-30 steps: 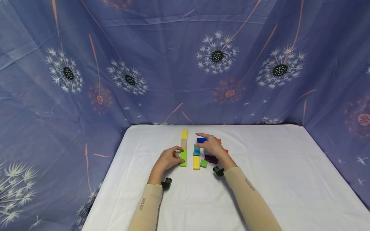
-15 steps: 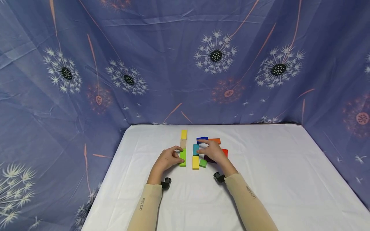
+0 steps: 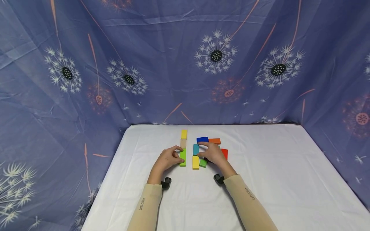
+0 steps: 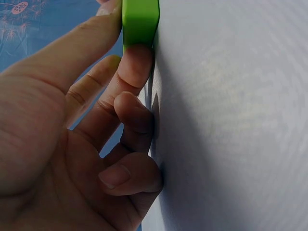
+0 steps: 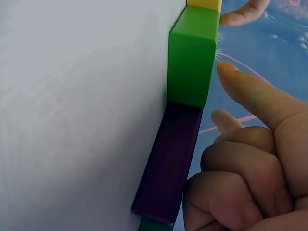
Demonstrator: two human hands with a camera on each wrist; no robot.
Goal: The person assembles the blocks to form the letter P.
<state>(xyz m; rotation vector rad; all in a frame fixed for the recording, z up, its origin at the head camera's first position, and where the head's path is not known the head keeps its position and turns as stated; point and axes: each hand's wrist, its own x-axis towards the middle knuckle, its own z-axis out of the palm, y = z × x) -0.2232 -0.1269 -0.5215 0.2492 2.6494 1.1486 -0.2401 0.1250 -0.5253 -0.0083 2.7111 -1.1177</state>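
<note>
My left hand (image 3: pixel 168 158) pinches a lime green block (image 3: pixel 183 155) lengthwise, index finger at its far end and thumb at its near end. In the left wrist view the other fingers curl loosely beside the cloth. The lime block ends a line with a plain wood block (image 3: pixel 183 143) and a yellow block (image 3: pixel 184 134). With my right hand (image 3: pixel 213 153) I span a teal block (image 3: pixel 196 149), fingertips at its two ends. A second yellow block (image 3: pixel 195 163) adjoins it, beside a small green block (image 3: pixel 203 163). The purple block (image 5: pixel 168 163) is mostly under that hand in the head view.
Behind the right hand lie a blue block (image 3: pixel 202 140) and an orange block (image 3: pixel 214 141), end to end. A red block (image 3: pixel 224 154) sits to its right, partly covered. White cloth (image 3: pixel 260 192) covers the table, and a patterned curtain (image 3: pixel 173 64) hangs behind.
My right hand has lowered and drawn its thumb and index finger in around the teal block's ends. The left hand keeps its place on the lime block.
</note>
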